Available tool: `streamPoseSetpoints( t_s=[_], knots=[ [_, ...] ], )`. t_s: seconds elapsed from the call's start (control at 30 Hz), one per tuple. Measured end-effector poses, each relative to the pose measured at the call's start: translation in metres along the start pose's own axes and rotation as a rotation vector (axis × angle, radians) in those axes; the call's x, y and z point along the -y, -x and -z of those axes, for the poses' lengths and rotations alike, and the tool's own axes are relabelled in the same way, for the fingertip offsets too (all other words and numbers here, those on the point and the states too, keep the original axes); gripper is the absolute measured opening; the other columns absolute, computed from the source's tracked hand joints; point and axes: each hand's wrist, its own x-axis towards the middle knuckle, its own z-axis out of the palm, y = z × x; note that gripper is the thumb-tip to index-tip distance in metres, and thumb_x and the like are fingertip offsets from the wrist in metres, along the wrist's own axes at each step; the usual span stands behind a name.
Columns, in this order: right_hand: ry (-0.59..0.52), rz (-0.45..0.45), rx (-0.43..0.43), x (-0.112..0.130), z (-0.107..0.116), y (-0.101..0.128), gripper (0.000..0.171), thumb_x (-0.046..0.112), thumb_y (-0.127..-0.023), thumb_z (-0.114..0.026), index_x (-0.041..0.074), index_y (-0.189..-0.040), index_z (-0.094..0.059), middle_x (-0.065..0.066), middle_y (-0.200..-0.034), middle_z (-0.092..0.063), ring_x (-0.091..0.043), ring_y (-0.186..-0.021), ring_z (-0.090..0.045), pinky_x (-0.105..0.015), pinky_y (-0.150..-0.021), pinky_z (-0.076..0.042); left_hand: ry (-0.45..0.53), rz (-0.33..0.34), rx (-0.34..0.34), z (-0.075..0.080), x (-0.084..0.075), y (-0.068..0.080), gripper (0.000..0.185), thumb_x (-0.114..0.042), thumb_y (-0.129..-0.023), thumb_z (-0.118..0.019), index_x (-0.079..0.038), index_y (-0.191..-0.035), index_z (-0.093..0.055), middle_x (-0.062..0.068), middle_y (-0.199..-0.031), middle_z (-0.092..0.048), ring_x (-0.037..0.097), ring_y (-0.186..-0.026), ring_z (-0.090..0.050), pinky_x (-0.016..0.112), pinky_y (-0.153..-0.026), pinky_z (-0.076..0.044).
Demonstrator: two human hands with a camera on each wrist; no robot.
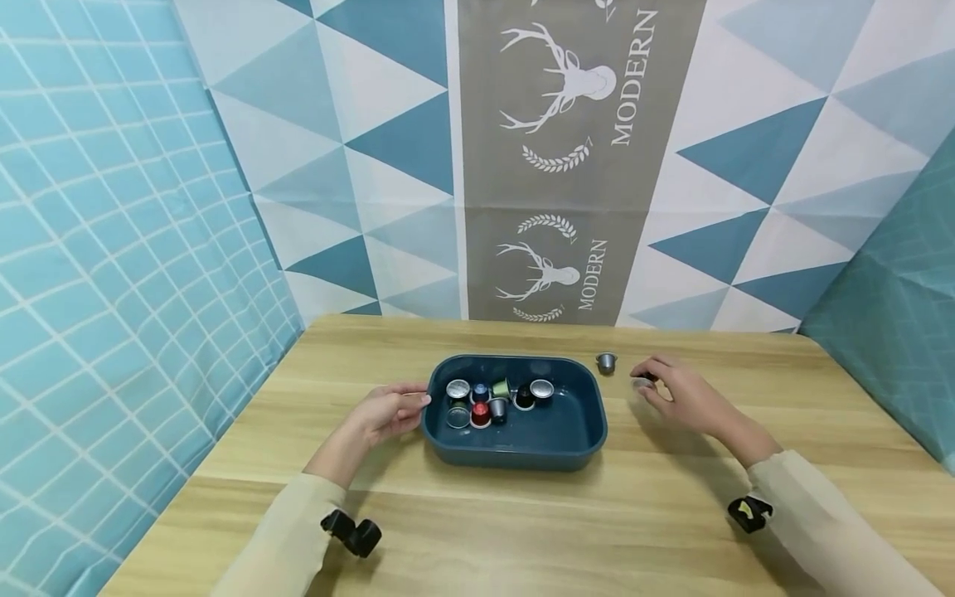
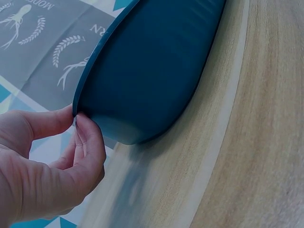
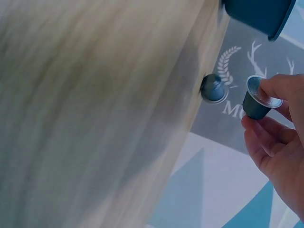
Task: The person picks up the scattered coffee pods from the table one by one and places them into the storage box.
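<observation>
A dark blue oval tray (image 1: pixel 574 439) sits mid-table with several coffee capsules (image 1: pixel 492 400) inside. My left hand (image 1: pixel 388 412) pinches the tray's left rim (image 2: pixel 80 102) between thumb and fingertips (image 2: pixel 88 130). My right hand (image 1: pixel 682 394) is right of the tray and holds a dark grey capsule (image 3: pixel 256 99) with a silver foil lid between thumb and fingers. Another grey capsule (image 1: pixel 606 361) stands on the table just behind the tray's right corner, a little left of that hand; it also shows in the right wrist view as the grey capsule (image 3: pixel 213 89).
The wooden table (image 1: pixel 522 522) is backed by a patterned cloth wall (image 1: pixel 567 166) with deer prints and blue triangles. Teal grid cloth (image 1: pixel 112 249) hangs at the left and teal cloth (image 1: pixel 903 290) at the right. Small black cameras sit on both wrists.
</observation>
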Motion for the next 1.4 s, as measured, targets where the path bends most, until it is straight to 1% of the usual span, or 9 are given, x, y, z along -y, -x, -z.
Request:
streamPoseSetpoints(
  t_s=[0.17,0.37,0.53,0.6,0.7,0.83,1.0,1.13,1.4],
  knots=[
    [0.019,0.048,-0.012,0.007,0.005,-0.007,0.020,0.001,-0.080,-0.073,0.006,-0.099,-0.066,-0.001,-0.090,-0.061,-0.007,-0.077,-0.055,-0.032,-0.066,-0.052,0.004,0.001,0.003,0.001,-0.005,-0.001,0.052,-0.006,-0.095,-0.057,0.005,-0.142,-0.039,-0.003,-0.091,-0.062,0.003,-0.074,-0.059,0.016,-0.069,-0.051],
    [0.043,0.069,0.003,0.022,0.012,-0.013,0.021,0.003,-0.081,-0.074,0.007,-0.100,-0.067,0.000,-0.090,-0.061,-0.005,-0.077,-0.053,-0.028,-0.066,-0.051,0.002,0.007,0.013,0.001,-0.003,-0.001,0.053,-0.006,-0.094,-0.058,0.005,-0.142,-0.039,-0.002,-0.091,-0.063,0.003,-0.075,-0.060,0.015,-0.070,-0.051],
    [0.036,0.081,0.015,0.032,0.016,-0.019,0.018,0.005,-0.082,-0.074,0.008,-0.097,-0.066,0.002,-0.088,-0.059,-0.005,-0.077,-0.049,-0.029,-0.067,-0.049,0.006,-0.020,0.060,0.002,-0.003,0.003,0.058,-0.013,-0.089,-0.068,0.004,-0.138,-0.044,-0.003,-0.091,-0.064,0.002,-0.077,-0.061,0.016,-0.071,-0.052],
    [0.035,0.085,0.018,0.035,0.016,-0.022,0.017,0.006,-0.082,-0.073,0.008,-0.097,-0.066,0.002,-0.087,-0.058,-0.006,-0.078,-0.049,-0.030,-0.068,-0.049,0.008,-0.028,0.066,0.002,-0.004,0.004,0.059,-0.015,-0.087,-0.070,0.004,-0.138,-0.045,-0.004,-0.090,-0.064,0.002,-0.077,-0.061,0.016,-0.072,-0.052],
    [0.033,0.085,0.031,0.038,0.017,-0.026,0.017,0.007,-0.084,-0.073,0.007,-0.099,-0.066,0.001,-0.089,-0.059,-0.007,-0.079,-0.050,-0.031,-0.070,-0.050,0.005,-0.018,0.046,0.001,-0.005,0.003,0.056,-0.012,-0.090,-0.066,0.004,-0.138,-0.044,-0.004,-0.090,-0.065,0.002,-0.077,-0.061,0.016,-0.071,-0.052],
    [0.030,0.065,0.060,0.042,0.019,-0.028,0.019,0.009,-0.085,-0.072,0.006,-0.102,-0.066,-0.001,-0.093,-0.061,-0.008,-0.082,-0.053,-0.033,-0.072,-0.052,-0.007,0.010,0.012,0.000,-0.005,0.000,0.054,-0.007,-0.094,-0.058,0.005,-0.142,-0.038,-0.003,-0.089,-0.064,0.002,-0.076,-0.061,0.015,-0.069,-0.052],
    [0.030,0.071,0.070,0.046,0.019,-0.030,0.020,0.009,-0.085,-0.072,0.004,-0.104,-0.066,-0.004,-0.097,-0.063,-0.011,-0.085,-0.056,-0.034,-0.074,-0.054,0.008,0.024,0.004,-0.002,-0.006,0.001,0.053,-0.006,-0.094,-0.057,0.005,-0.143,-0.038,-0.003,-0.089,-0.063,0.002,-0.075,-0.060,0.016,-0.068,-0.052],
    [0.024,0.099,0.072,0.050,0.020,-0.034,0.020,0.008,-0.085,-0.072,0.005,-0.104,-0.066,-0.004,-0.099,-0.064,-0.010,-0.085,-0.057,-0.031,-0.073,-0.054,0.020,0.023,0.003,-0.003,-0.006,0.001,0.054,-0.006,-0.094,-0.057,0.004,-0.143,-0.037,-0.004,-0.088,-0.063,0.002,-0.075,-0.060,0.016,-0.068,-0.052],
    [-0.012,0.146,0.082,0.059,0.021,-0.044,0.018,0.007,-0.085,-0.071,0.006,-0.103,-0.068,0.000,-0.095,-0.063,-0.008,-0.080,-0.053,-0.025,-0.068,-0.050,0.024,0.018,0.003,-0.001,-0.005,0.000,0.054,-0.006,-0.094,-0.058,0.005,-0.143,-0.037,-0.004,-0.089,-0.065,0.003,-0.078,-0.062,0.016,-0.069,-0.052]
  ],
)
